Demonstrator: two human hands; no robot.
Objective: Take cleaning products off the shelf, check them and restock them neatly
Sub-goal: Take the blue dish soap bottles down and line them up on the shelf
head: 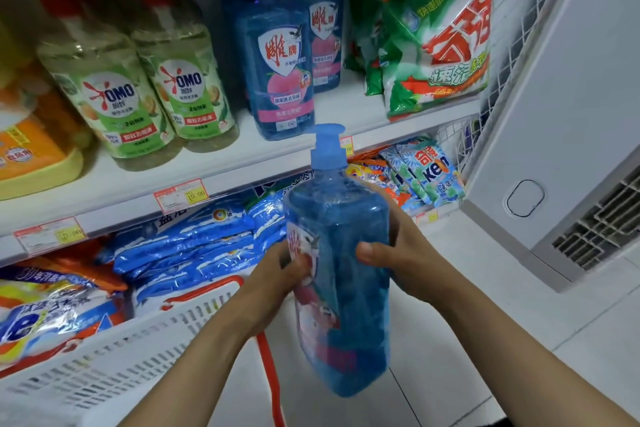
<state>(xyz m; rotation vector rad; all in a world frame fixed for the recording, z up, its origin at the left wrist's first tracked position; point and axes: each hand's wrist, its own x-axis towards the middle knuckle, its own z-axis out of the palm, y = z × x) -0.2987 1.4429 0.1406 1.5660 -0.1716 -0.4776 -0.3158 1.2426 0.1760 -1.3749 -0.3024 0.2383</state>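
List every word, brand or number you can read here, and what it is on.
"OMO": green-labelled bottle and the one beside it.
"雕牌": blue shelf bottle.
"奇强": green bag.
"Ke", rest unclear: blue packet.
"10.00": price tag.
Held bottle label and other price tags: too blurred to read.

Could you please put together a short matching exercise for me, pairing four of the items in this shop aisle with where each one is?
Things:
1. blue pump bottle
2. OMO bottles
3. green detergent bag
4. white basket

Places:
A. right end of the shelf
B. lower left, below that shelf
C. gripped by the left hand and right hand
D. on the shelf, left of the shelved blue bottles

Pairs: 1-C, 2-D, 3-A, 4-B.
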